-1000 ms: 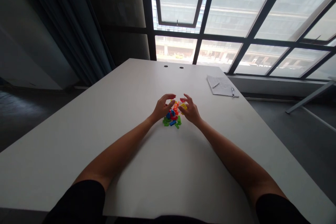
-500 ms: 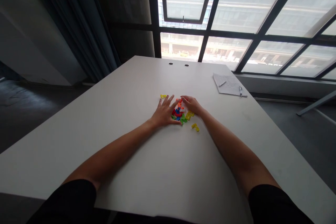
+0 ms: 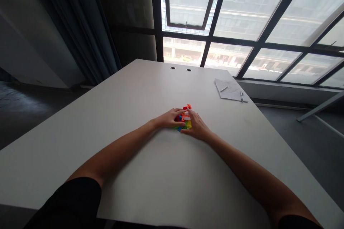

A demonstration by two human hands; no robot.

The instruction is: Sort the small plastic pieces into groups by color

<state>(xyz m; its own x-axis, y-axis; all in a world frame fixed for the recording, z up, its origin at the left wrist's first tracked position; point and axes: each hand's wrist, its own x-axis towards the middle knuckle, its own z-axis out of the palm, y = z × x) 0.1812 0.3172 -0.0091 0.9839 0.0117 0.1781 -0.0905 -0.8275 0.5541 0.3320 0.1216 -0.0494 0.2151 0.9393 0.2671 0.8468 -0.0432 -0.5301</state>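
Observation:
A small heap of bright plastic pieces (image 3: 185, 118) in red, orange, yellow, green, blue and white lies on the white table (image 3: 150, 164). My left hand (image 3: 170, 118) curves around the heap's left side, thumb and fingers apart. From the right, my right hand (image 3: 197, 126) cups the same heap, its thumb at the near edge and its fingers at the far edge. An orange piece (image 3: 189, 106) pokes out beyond the fingertips. Both hands cover part of the heap, and the exact shapes of the pieces are too small to make out.
Toward the table's far right corner lies a sheet of paper (image 3: 228, 89) with writing, a pen (image 3: 224, 88) and another pen (image 3: 242, 96) on it. Two round cable holes sit near the far edge. Windows stand behind the table, and a dark curtain (image 3: 77, 25) hangs at left.
My hands have closed in on the pieces, and the heap is tighter. The stray yellow pieces no longer show apart from it. My right hand has moved nearer to me; the view has shifted slightly.

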